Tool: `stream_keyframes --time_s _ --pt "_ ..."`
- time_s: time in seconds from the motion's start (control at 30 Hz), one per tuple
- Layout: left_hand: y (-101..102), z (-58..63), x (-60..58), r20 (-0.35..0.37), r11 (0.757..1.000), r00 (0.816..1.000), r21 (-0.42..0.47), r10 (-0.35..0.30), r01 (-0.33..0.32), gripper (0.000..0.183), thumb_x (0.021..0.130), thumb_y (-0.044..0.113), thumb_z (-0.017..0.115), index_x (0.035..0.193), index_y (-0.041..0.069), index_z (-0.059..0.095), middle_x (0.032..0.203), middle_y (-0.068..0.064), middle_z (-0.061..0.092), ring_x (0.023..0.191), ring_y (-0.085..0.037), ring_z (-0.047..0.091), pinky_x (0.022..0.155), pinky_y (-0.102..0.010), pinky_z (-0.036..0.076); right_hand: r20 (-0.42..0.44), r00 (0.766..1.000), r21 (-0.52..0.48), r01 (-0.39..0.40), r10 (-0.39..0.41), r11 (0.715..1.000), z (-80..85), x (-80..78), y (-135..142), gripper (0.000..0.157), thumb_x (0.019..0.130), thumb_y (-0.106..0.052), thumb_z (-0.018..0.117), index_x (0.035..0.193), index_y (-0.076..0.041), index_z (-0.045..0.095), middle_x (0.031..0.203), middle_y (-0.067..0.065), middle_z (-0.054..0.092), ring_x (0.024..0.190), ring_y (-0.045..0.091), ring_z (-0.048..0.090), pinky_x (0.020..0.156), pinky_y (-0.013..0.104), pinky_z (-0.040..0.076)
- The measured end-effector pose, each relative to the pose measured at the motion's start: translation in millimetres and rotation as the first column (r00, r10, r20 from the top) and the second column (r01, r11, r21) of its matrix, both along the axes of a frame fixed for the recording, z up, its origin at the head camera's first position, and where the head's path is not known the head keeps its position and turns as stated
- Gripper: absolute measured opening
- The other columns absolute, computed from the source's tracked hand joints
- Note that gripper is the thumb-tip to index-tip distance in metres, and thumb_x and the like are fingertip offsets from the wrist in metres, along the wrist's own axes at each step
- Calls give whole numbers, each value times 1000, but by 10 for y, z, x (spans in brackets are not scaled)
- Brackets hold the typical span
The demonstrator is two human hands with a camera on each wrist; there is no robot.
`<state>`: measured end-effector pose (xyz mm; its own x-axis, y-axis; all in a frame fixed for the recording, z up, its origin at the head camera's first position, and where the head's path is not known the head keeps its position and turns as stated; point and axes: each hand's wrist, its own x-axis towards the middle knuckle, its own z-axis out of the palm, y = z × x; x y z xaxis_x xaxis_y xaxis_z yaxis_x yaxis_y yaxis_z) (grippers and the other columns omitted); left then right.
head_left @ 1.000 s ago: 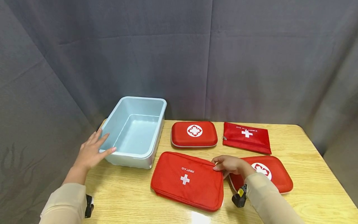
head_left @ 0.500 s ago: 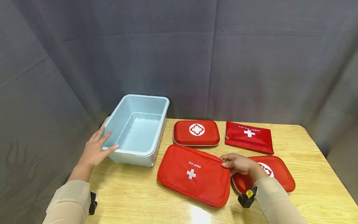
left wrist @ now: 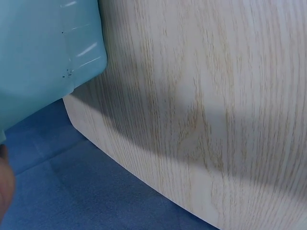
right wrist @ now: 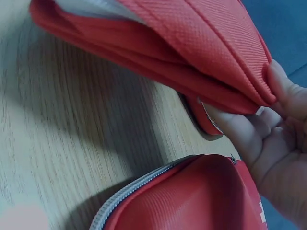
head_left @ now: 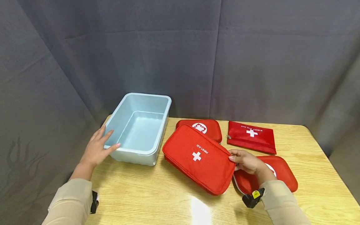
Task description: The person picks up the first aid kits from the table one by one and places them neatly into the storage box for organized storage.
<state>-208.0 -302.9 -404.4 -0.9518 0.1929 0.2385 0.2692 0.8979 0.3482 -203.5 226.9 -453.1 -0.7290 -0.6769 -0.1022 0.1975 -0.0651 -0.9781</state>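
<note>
My right hand (head_left: 247, 161) pinches one corner of a red fabric first aid pouch (head_left: 194, 167) with a white cross. In the right wrist view the pouch (right wrist: 192, 52) is lifted and tilted above the wood table, thumb on one face and fingers beneath. Its far end overlaps a red hard-shell first aid case (head_left: 215, 128) in the head view. At the left, my left hand (head_left: 97, 148) rests at the near left corner of a pale blue plastic bin (head_left: 161, 125), fingers spread along its rim. The left wrist view shows the bin's outer wall (left wrist: 43, 57) and little of the hand.
A second red hard-shell case (head_left: 284, 175) lies under and beside my right forearm. Behind it is a flat red zip pouch (head_left: 247, 139) marked FIRST AID KIT. Grey curtain (head_left: 185, 62) hangs along the back edge of the wooden table (head_left: 135, 197).
The fabric pouch has been raised off the table by my right hand and shifted away from me, now covering part of the rear case. My left hand keeps its place at the bin.
</note>
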Motion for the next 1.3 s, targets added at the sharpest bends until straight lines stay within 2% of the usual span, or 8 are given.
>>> stream_keyframes --time_s 0.1,0.27,0.3,0.4,0.57,0.8,1.07,1.3 --pt "0 -11 -1 -12 1000 1000 -1 -1 1 69 81 48 50 129 0 37 139 -23 14 126 -38 10 91 -58 15 -44 999 -61 -14 11 998 -83 -44 32 15 89 -15 47 102 -13 54 87 -1 61 76 14 59 65 32 48" --pt "0 -17 -6 -19 1000 1000 -9 3 -3 69 81 48 49 128 0 37 139 -22 16 126 -37 10 91 -58 15 -69 997 -112 27 -35 993 -102 -39 18 16 90 -14 44 103 -15 54 87 -2 61 75 13 60 66 31 48" --pt "0 -17 -8 -18 1000 1000 -10 4 -4 69 81 48 49 128 0 37 139 -22 16 126 -36 9 91 -58 15 -60 996 -100 58 -64 993 -51 -7 -10 16 90 -12 43 102 -15 54 86 -3 61 74 12 60 67 30 48" --pt "-3 0 -12 -11 1000 1000 -16 3 -3 69 82 48 49 130 0 36 139 -21 16 127 -36 9 91 -58 15 -47 994 -150 92 -100 984 -32 6 -44 25 92 -3 34 103 -13 54 86 -1 62 75 12 60 67 30 48" --pt "-7 9 4 11 1000 1000 -11 1 -1 72 82 48 48 134 1 28 140 -22 13 127 -36 6 90 -59 14 3 984 -233 175 -179 957 41 26 -124 35 91 6 26 101 -11 55 88 0 61 75 13 60 66 29 48" --pt "-2 -26 -2 -13 1000 1000 -5 6 -6 72 82 48 48 134 2 27 140 -20 13 127 -36 8 91 -58 15 8 973 -341 219 -231 914 133 10 -217 36 91 6 25 100 -10 56 87 1 61 76 13 59 64 28 48" --pt "-12 -65 10 -62 1000 998 1 19 -19 71 81 47 49 133 2 30 139 -21 17 126 -36 12 92 -56 16 17 964 -380 253 -266 890 307 13 -422 33 92 5 26 99 -9 55 87 3 59 76 14 59 67 28 48" --pt "4 -67 -8 -68 1000 997 2 18 -18 72 81 48 49 133 2 30 139 -20 18 125 -37 14 92 -56 16 66 935 -383 347 -350 856 482 46 -685 28 92 4 28 94 -8 54 82 4 59 70 14 60 62 28 49"
